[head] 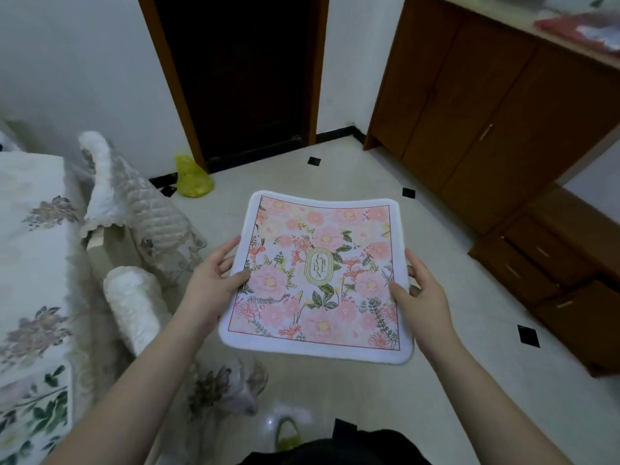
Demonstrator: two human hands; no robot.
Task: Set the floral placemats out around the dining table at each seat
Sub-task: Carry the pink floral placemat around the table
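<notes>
**Both forearms out, one mat in the air, table off to the side**

Forearms come in from the bottom of the shot and meet on a single floral mat [318, 276], held flat over the tiled floor [453, 347], touching nothing else. So it's not at a seat yet.

Biggest thing near it is the table [30, 263] at the left edge, under a flowery cloth, with covered chairs [134, 213] tucked against it. At the table's near corner there's a patch of bolder leaf print; can't tell if that's a mat already down or just the cloth. Wooden cabinets [486, 129] run along the right, and a yellow bag [193, 177] sits by the dark doorway.

Now the mat. It looks light and soft: plush white border, printed pink flowers, a "GARDEN" oval in the middle. The far edge bows a little between the hands, so I'd guess it's floppy rather than board-stiff and would droop if held by one corner. Nothing fragile, and the fuzzy pile shouldn't be slippery.

Left hand [214, 276] pinches the left edge at mid-height, thumb on top, fingers under. Right hand [419, 290] does the same on the right edge. That's where I'd keep hold, opposite edges with a bit of tension, then lower it flat onto the table edge in front of a chair.
</notes>
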